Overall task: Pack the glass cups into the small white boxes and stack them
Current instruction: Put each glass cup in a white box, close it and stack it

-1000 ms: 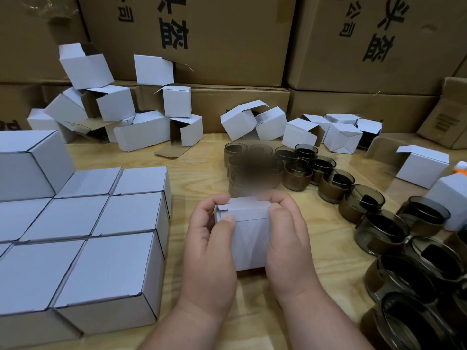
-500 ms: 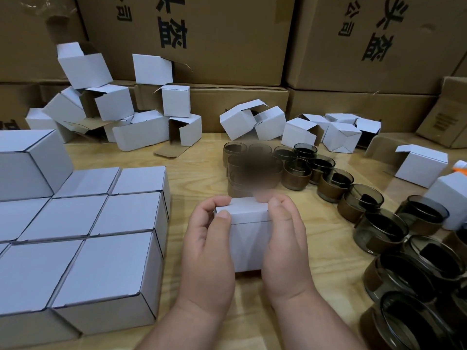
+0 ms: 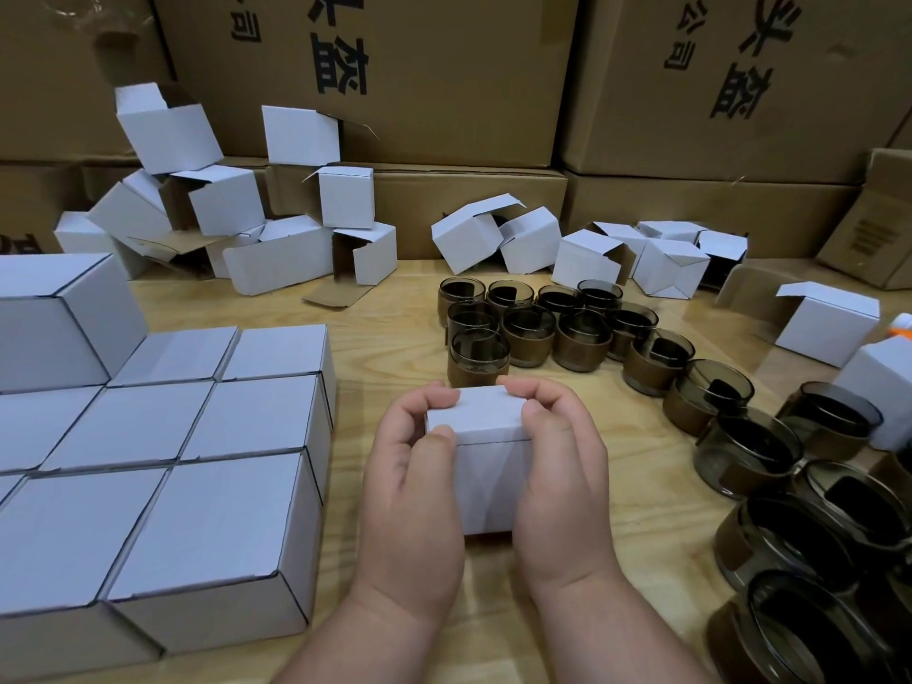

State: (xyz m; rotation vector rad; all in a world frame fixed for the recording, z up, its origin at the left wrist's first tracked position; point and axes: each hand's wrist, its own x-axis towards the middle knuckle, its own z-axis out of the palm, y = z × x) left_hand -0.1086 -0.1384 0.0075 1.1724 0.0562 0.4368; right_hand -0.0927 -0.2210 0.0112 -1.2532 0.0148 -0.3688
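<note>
At nine o'clock on the wooden table (image 3: pixel 385 338), a block of closed white boxes (image 3: pixel 212 486) sits packed edge to edge, with one more closed box (image 3: pixel 59 318) raised on top at its far left corner. Behind it, toward eleven o'clock, empty open boxes (image 3: pixel 237 204) lie tumbled against brown cartons (image 3: pixel 444 76).

At the centre, near six o'clock, the left hand (image 3: pixel 414 491) and the right hand (image 3: pixel 562 481) grasp one small white box (image 3: pixel 486 466) between them, one on each side. Fingers curl over the far top edge and both thumbs press on the lid, which looks shut. The box appears to stand upright on the table.

The stack lies directly to the left of this box, at its nine o'clock, so the left hand is nearer. Placing it likely means carrying it leftward, keeping its faces square to the block.

From one to four o'clock, dark glass cups (image 3: pixel 582 333) with brown bands wait unpacked, upright, in a curving cluster.
</note>
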